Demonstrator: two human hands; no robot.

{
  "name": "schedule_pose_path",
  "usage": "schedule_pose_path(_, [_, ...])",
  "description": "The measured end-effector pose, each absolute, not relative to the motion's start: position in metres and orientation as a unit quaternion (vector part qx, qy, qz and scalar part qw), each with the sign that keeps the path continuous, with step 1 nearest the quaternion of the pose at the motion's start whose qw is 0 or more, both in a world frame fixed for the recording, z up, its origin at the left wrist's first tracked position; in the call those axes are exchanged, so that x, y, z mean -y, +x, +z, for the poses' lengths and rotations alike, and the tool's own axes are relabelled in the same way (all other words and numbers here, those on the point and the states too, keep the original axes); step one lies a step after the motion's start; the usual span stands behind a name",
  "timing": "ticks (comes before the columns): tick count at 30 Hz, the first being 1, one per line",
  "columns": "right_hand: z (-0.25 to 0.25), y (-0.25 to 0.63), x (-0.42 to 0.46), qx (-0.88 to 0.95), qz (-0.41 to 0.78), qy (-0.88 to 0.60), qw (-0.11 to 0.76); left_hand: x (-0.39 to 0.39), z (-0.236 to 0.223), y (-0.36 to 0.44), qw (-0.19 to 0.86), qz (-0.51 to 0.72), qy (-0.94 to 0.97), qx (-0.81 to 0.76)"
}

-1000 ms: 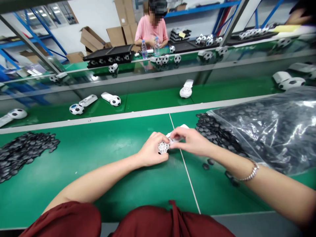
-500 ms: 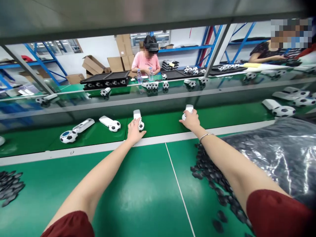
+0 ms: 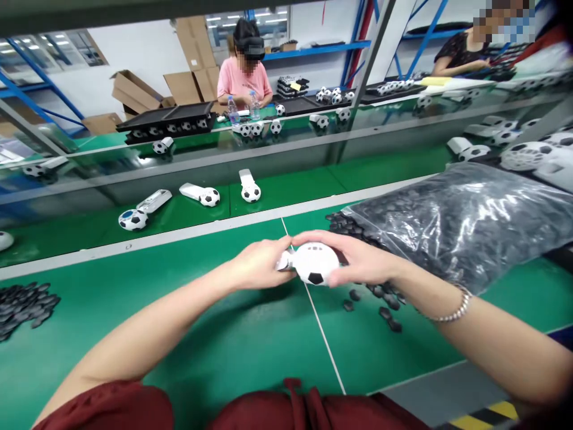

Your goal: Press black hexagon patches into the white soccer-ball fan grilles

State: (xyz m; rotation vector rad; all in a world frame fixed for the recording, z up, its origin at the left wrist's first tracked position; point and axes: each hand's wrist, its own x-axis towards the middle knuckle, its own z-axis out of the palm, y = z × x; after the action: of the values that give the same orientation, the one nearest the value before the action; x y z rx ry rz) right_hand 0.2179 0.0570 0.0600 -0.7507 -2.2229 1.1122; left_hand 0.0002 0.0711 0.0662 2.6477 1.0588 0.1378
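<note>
A white soccer-ball-patterned handheld device (image 3: pixel 319 263) is held between my two hands above the green work surface. My left hand (image 3: pixel 264 263) is closed on its white handle end, most of which the fingers hide. Around the round ball end curls my right hand (image 3: pixel 362 258), thumb at the lower edge and fingers over the top. One black pentagon patch shows on the ball's near side. Just beyond my hands, a similar device (image 3: pixel 250 190) lies on the green belt, with another one (image 3: pixel 203 194) to its left.
Black pentagon pieces (image 3: pixel 27 306) are heaped at the left, and more (image 3: pixel 389 313) lie by my right hand. A clear plastic bag of black pieces (image 3: pixel 447 221) fills the right side. Past the belt, a person in pink (image 3: pixel 245 77) sits among black trays.
Both hands have come back from the belt to the near surface. My left hand has let go of one device, which stays on the belt; the device at my right hand is now in both hands.
</note>
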Motion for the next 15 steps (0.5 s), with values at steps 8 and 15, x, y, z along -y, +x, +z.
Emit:
schedule_pose_path(8, [-0.003, 0.237, -0.080, 0.846, -0.018, -0.527, 0.073, -0.040, 0.023, -0.022, 0.074, -0.002, 0.852, -0.519])
schedule_pose_path(15, [-0.002, 0.221, -0.073, 0.884, -0.061, -0.464, 0.009, -0.026, 0.011, -0.012, 0.038, -0.041, 0.866, -0.497])
